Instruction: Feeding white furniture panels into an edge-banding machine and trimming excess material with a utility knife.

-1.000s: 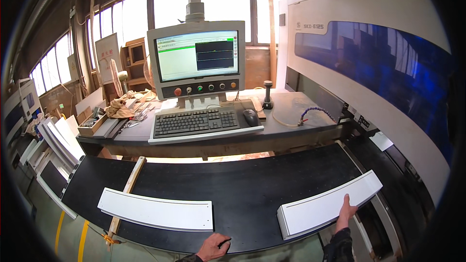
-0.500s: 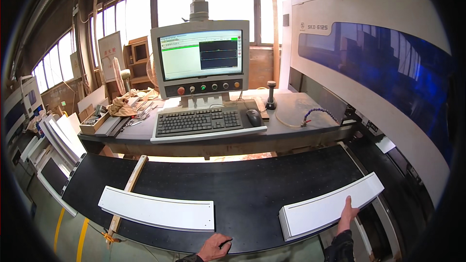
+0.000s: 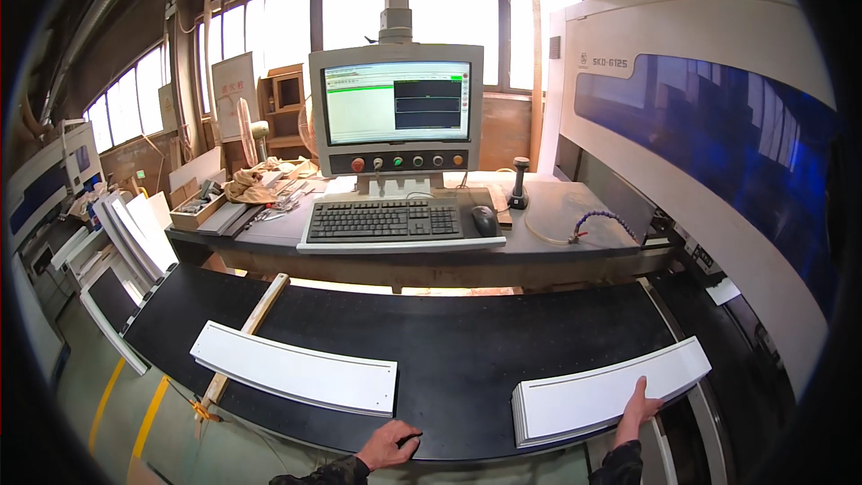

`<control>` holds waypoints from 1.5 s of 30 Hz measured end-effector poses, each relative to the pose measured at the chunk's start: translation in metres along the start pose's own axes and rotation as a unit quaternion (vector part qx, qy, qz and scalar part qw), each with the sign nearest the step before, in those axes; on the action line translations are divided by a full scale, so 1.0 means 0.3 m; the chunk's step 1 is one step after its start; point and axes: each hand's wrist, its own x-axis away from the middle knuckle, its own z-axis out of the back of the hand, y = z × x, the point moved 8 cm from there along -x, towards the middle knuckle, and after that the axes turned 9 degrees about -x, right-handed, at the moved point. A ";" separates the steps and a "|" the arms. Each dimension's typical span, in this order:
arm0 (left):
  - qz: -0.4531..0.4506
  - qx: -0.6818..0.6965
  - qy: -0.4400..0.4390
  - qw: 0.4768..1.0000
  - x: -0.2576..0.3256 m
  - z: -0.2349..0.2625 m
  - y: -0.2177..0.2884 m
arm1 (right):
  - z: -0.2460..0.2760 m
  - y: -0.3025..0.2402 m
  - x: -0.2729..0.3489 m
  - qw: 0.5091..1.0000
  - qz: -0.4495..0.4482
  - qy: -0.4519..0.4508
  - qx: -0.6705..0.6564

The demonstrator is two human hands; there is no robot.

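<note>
At the right, a stack of long white panels (image 3: 602, 395) lies on the black tabletop (image 3: 449, 332), a thin groove running along its top piece. My right hand (image 3: 637, 409) grips the near edge of this stack, thumb flat on the top face and the other fingers partly hidden. A second stack of white panels (image 3: 296, 368) sits to the left, with small holes at its right end. Close to that end, my left hand (image 3: 390, 445) rests on the tabletop's near edge, holding nothing, its fingers loosely bent and a gap beside the thumb.
Beyond the tabletop stand a monitor (image 3: 398, 108), a keyboard (image 3: 384, 219), a mouse (image 3: 485, 218) and a handheld scanner (image 3: 518, 184). A large machine with a blue window (image 3: 700, 135) fills the right. A wooden strip (image 3: 260, 310) runs under the left stack.
The view has swung slightly to the left, so the background sits further right. Both hands keep about the same places by the stacks, and the panels have not visibly shifted.
</note>
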 end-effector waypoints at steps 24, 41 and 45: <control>-0.066 -0.063 -0.053 0.994 0.027 -0.024 0.086 | 0.035 -0.022 0.022 0.997 -0.074 -0.022 0.013; -0.116 -0.021 0.023 0.993 -0.027 0.096 0.123 | 0.006 -0.036 -0.034 0.995 -0.095 0.023 0.020; -0.048 0.028 -0.011 0.998 -0.073 0.192 0.139 | -0.030 -0.046 -0.045 0.998 -0.058 -0.005 -0.018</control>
